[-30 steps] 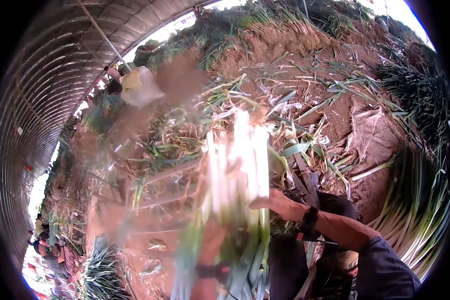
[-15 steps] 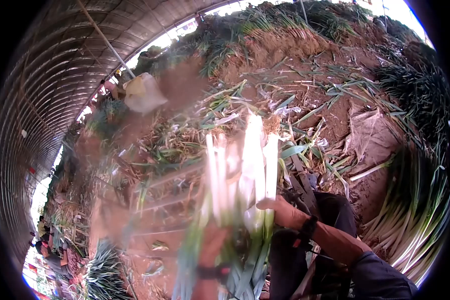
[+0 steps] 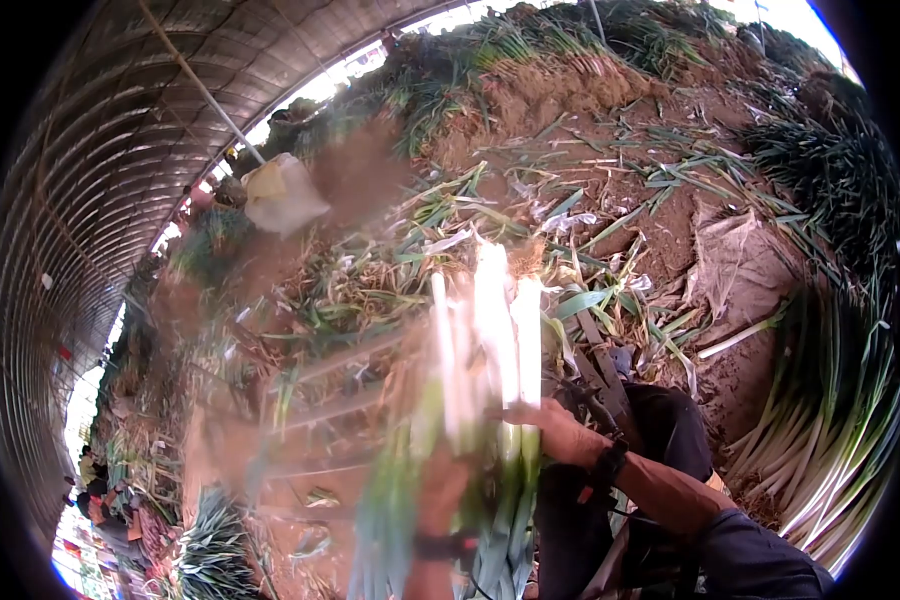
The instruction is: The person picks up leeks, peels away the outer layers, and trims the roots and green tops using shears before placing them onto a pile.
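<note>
A bundle of long green onions [image 3: 494,330] stands in front of me, white shafts and roots upward, green leaves hanging down. My right hand [image 3: 565,432] is closed on the shafts along the bundle's right side, thumb across the front. On the left, blurred, my left hand [image 3: 440,490] is against the lower part of the bundle and appears wrapped round its stalks; its separate fingers do not show. Bright glare washes out the white shafts, and the left ones are smeared.
More green onions [image 3: 820,450] lie heaped at the right, beside a brown cloth [image 3: 727,260]. Trimmed leaves [image 3: 450,205] litter the soil. A pale bag [image 3: 282,195] hangs by a pole. At the lower left are people [image 3: 110,510] and a leafy bunch [image 3: 213,550].
The left-hand stalks and my left hand have shifted slightly right, closer to the other shafts. My right hand has moved slightly left and down, still gripping the onions.
</note>
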A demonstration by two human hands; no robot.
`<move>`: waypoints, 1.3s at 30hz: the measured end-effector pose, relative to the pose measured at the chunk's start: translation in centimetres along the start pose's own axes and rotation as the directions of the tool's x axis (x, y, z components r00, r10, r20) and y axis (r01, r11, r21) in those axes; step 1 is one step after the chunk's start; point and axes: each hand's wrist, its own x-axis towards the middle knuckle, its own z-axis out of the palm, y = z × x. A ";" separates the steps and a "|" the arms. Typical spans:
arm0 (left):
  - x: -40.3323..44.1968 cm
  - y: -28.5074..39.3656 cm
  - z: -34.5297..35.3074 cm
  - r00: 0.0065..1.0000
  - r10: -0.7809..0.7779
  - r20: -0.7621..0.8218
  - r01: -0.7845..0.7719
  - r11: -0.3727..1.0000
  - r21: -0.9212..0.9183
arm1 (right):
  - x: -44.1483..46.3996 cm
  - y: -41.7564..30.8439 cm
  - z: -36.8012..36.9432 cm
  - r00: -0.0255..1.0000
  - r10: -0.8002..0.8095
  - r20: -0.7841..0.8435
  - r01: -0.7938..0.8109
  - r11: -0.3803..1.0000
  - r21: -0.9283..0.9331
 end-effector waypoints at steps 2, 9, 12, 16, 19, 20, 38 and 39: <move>0.1 0.3 0.5 0.999 -0.025 0.046 0.022 0.998 0.060 | -0.1 0.0 0.3 0.999 0.017 -0.028 -0.018 1.000 -0.004; -0.6 3.4 4.4 0.999 0.019 0.048 -0.025 0.993 0.115 | 1.4 -1.1 2.1 0.867 0.469 -0.168 -0.382 0.842 0.380; 0.6 0.1 5.8 0.961 0.239 0.137 -0.244 0.969 0.026 | 2.4 0.6 2.3 0.876 0.446 -0.183 -0.468 0.878 -0.104; 2.1 -2.9 6.2 0.906 0.303 0.296 -0.419 0.742 0.523 | 2.2 -0.6 2.3 0.899 0.372 -0.230 -0.402 0.910 -0.098; 3.8 -2.6 6.8 0.617 0.706 0.348 -0.736 0.361 0.573 | 2.3 -0.1 2.7 0.917 0.321 -0.236 -0.355 0.927 -0.118; 5.9 -4.7 6.9 0.365 0.891 0.271 -0.853 0.203 0.481 | 2.3 0.7 2.9 0.927 0.299 -0.226 -0.338 0.927 -0.160; -4.1 0.3 1.5 0.992 -0.015 0.124 0.025 0.997 -0.079 | 4.8 -6.5 -1.1 0.951 0.296 -0.090 -0.306 0.858 -0.412; -3.4 -2.6 0.8 0.988 -0.076 0.137 0.106 0.968 -0.226 | 5.3 -4.5 -0.8 0.976 0.211 -0.049 -0.214 0.897 -0.388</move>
